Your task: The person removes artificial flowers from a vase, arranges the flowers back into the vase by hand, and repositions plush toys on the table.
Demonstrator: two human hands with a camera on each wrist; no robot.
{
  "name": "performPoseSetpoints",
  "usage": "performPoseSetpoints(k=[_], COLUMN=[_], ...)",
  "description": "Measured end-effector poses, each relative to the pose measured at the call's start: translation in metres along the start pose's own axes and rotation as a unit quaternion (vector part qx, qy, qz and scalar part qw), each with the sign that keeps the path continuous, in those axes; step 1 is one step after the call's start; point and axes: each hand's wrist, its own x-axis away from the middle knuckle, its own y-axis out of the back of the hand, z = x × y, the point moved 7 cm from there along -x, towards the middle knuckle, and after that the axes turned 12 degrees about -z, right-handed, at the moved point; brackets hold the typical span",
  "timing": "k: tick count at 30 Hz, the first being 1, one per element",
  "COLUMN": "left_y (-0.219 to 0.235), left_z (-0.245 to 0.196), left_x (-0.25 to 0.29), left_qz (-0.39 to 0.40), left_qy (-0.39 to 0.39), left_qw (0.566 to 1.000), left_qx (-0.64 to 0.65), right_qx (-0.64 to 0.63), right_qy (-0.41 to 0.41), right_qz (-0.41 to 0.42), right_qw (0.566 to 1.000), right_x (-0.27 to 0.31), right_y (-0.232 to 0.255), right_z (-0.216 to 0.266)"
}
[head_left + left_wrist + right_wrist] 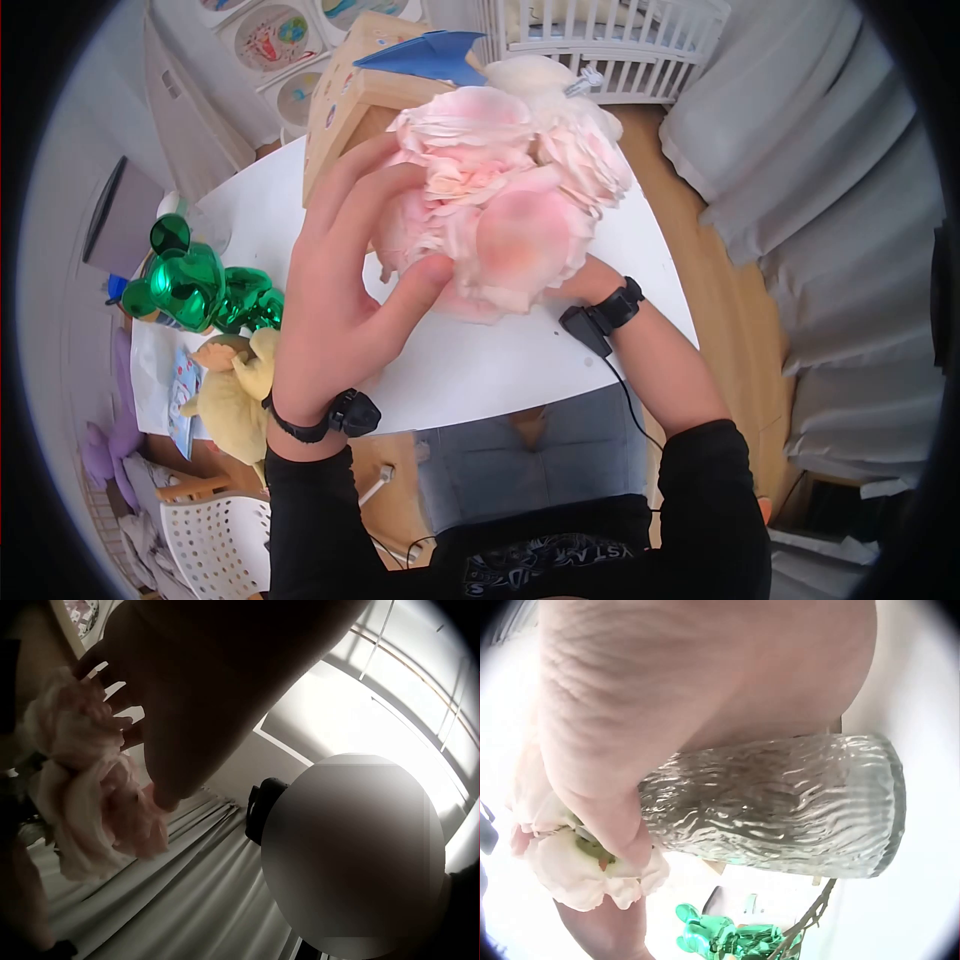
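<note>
A bunch of pale pink artificial-looking roses fills the middle of the head view. My left hand is at their left side, fingers spread and gently bent, with fingertips and thumb touching the outer petals. The left wrist view shows those fingertips along the edge of the pink blooms. Mostly hidden behind the flowers in the head view, my right hand grips a clear rippled glass vase near its top. Petals lie right by the right thumb.
Behind the flowers on the white table stand a wooden house-shaped box and a cream plush toy. A shiny green bear figure and a yellow plush are at the left. A brown twig shows below the vase.
</note>
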Motion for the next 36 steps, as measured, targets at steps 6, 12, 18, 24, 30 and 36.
performPoseSetpoints(k=[6, 12, 18, 24, 30, 36], left_y=[-0.008, -0.004, 0.009, -0.015, -0.002, -0.022], left_z=[0.003, 0.008, -0.013, -0.024, -0.044, -0.058], left_x=[0.002, -0.002, -0.001, 0.007, 0.003, 0.012], left_qz=[0.011, -0.011, -0.101, 0.041, 0.009, 0.011], left_qy=[-0.001, 0.006, -0.036, -0.074, -0.088, -0.162], left_qw=[1.000, 1.000, 0.983, 0.996, 0.996, 0.984], left_qx=[-0.022, 0.026, 0.150, 0.010, 0.013, -0.070], right_qx=[0.040, 0.470, 0.418, 0.030, -0.167, -0.095], right_qy=[0.053, 0.352, 0.261, 0.087, 0.052, 0.061], right_qz=[-0.032, -0.149, -0.131, -0.094, -0.086, -0.062], right_qw=[0.997, 0.796, 0.860, 0.991, 0.981, 0.992], right_x=[-0.005, 0.013, 0.006, -0.003, -0.001, -0.006], right_y=[0.009, -0.004, -0.001, -0.001, -0.012, -0.019], right_z=[0.015, 0.071, 0.091, 0.076, 0.063, 0.065])
